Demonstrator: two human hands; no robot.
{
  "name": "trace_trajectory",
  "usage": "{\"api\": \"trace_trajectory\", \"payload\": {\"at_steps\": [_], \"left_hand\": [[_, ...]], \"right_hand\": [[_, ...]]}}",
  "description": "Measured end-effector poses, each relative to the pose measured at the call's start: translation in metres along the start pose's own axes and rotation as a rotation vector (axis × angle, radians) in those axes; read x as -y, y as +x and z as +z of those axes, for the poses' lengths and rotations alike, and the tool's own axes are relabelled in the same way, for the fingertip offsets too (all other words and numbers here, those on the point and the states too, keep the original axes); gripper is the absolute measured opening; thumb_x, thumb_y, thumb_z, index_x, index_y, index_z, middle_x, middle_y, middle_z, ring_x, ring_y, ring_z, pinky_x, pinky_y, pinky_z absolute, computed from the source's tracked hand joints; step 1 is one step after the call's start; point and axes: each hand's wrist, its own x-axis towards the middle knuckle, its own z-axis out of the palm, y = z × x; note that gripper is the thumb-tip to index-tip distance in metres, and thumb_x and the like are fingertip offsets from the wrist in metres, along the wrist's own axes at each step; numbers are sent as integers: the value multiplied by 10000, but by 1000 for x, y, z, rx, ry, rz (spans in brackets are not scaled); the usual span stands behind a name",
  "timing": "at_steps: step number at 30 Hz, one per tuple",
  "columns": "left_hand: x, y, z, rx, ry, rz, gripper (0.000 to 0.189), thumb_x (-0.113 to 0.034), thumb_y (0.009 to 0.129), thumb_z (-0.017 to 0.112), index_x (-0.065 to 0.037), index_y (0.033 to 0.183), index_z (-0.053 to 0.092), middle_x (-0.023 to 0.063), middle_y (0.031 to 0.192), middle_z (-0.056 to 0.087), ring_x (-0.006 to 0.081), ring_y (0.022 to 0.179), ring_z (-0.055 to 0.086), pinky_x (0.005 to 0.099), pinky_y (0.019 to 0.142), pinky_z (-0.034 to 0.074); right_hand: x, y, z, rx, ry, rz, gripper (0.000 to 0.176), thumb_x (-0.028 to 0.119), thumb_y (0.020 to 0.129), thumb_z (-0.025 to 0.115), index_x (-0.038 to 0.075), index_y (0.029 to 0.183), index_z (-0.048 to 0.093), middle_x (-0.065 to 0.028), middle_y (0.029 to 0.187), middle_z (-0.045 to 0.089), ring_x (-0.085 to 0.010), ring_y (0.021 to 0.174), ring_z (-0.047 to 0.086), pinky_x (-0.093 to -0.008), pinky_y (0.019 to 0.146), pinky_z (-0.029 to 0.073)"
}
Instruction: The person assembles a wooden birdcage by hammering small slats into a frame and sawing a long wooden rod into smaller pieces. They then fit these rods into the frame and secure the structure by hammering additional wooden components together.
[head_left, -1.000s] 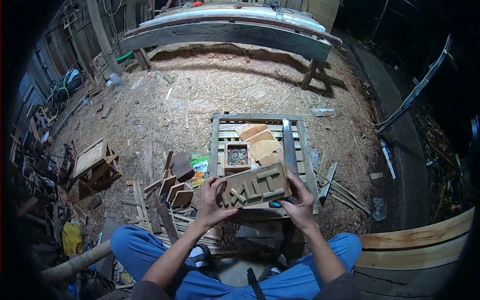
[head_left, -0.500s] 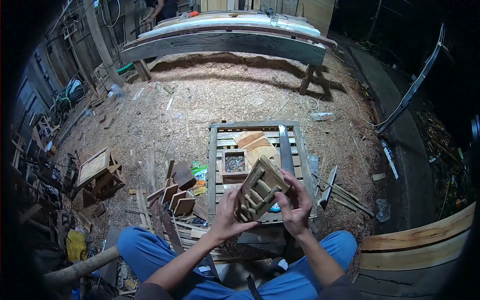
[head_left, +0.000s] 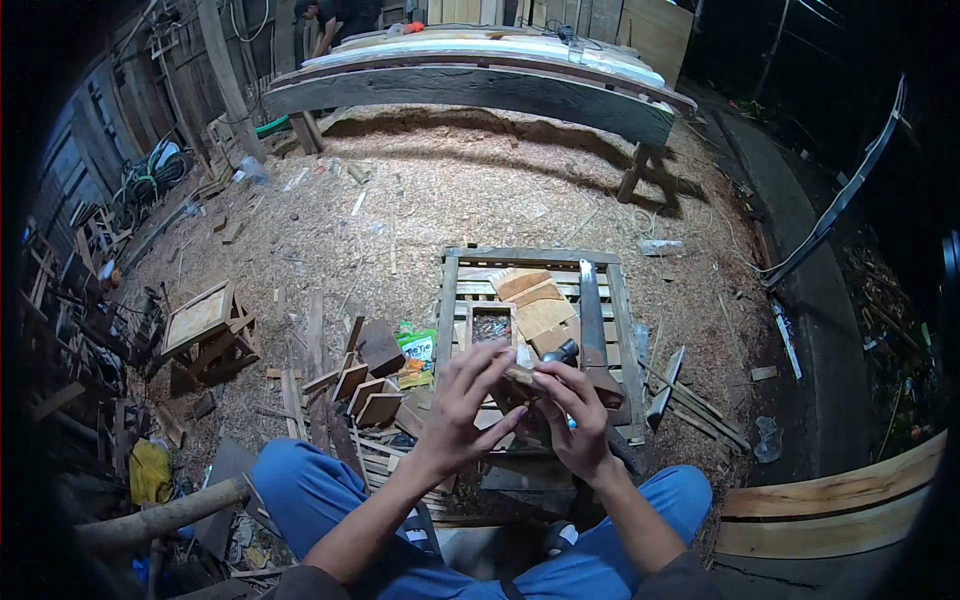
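**Item:** wooden panel [head_left: 520, 377], seen edge-on, held just above the near end of the slatted pallet [head_left: 447, 300], in front of my knees.

**Left hand** [head_left: 468, 400]: fingers curled over the panel's left end, gripping it.

**Right hand** [head_left: 572, 418]: closed on the opposite end, thumb on top.

**On the pallet:** small open box [head_left: 490, 327], cut boards [head_left: 535, 300], and a long metal blade [head_left: 592, 320], probably a saw.

**Beside the pallet:** green packet [head_left: 418, 347] and loose wood blocks [head_left: 365, 385], lying on sawdust.

**Step in hand, as I judge it:** turning the panel over between both hands.

**Next move calls for:** a firm grip at both ends and a bare stretch of slats beneath.
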Motion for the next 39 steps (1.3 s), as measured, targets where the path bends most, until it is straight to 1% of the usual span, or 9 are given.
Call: {"api": "trace_trajectory", "payload": {"at_steps": [2,3,8,13,20,23,28,31,39], "left_hand": [[4,-3,-4,155,21,54,761,-149,830,844,-38,1503,506,172,1520,519,367,1431,467,469,1176,409],[-3,-2,-5,111,-2,10,633,-113,855,809,-40,1442,583,145,1471,577,350,1394,508,463,1159,430],[-2,-9,-7,66,-34,-43,519,-67,881,774,-58,1384,642,150,1427,615,352,1330,562,454,1116,459],[-5,-8,-12,-31,-6,-83,336,-71,914,748,-45,1246,702,121,1255,722,329,1214,643,417,1019,489],[1,-6,-8,-49,-148,-225,282,-92,950,722,-38,1226,701,135,1259,722,309,1193,662,415,1046,461],[3,-6,-13,-43,-34,-131,256,-91,970,700,-40,1221,703,143,1259,725,301,1202,666,420,1072,439],[1,-7,-17,-63,-162,-144,248,-113,990,688,-52,1229,708,133,1282,726,291,1241,655,438,1109,418],[-2,-9,-14,-38,-179,-164,226,-124,990,698,-50,1202,724,134,1269,731,300,1233,660,431,1095,441],[4,-12,-1,30,-225,-246,235,-83,976,710,-21,1201,731,162,1155,742,300,1060,733,374,901,565]], "right_hand": [[-2,-3,5,15,15,0,423,-33,906,737,14,1319,657,-187,1317,652,-341,1181,672,-412,988,551],[1,-3,6,8,46,60,444,8,897,772,10,1325,650,-190,1319,653,-346,1186,671,-417,995,549],[1,-8,6,49,2,90,489,46,930,748,9,1395,601,-212,1330,640,-356,1202,653,-431,1014,524],[-8,-21,10,157,-23,98,717,-1,867,733,75,1539,495,-182,1308,645,-386,1067,656,-445,923,515],[-13,-10,20,198,-83,36,859,57,837,780,101,1609,404,-166,1217,663,-378,939,653,-449,829,523],[-20,-17,27,205,-118,2,865,89,834,799,138,1611,424,-143,1143,677,-340,854,653,-431,747,516],[-1,-3,10,141,-246,-132,745,128,847,798,219,1543,547,-100,1078,686,-255,815,650,-374,684,482],[-1,-2,-1,142,-414,-141,614,114,866,756,306,1441,657,-70,1076,686,-236,862,657,-386,754,485],[-11,-10,-10,169,-482,-135,544,52,787,757,258,1290,747,-66,1135,707,-231,954,677,-401,837,475]]}}
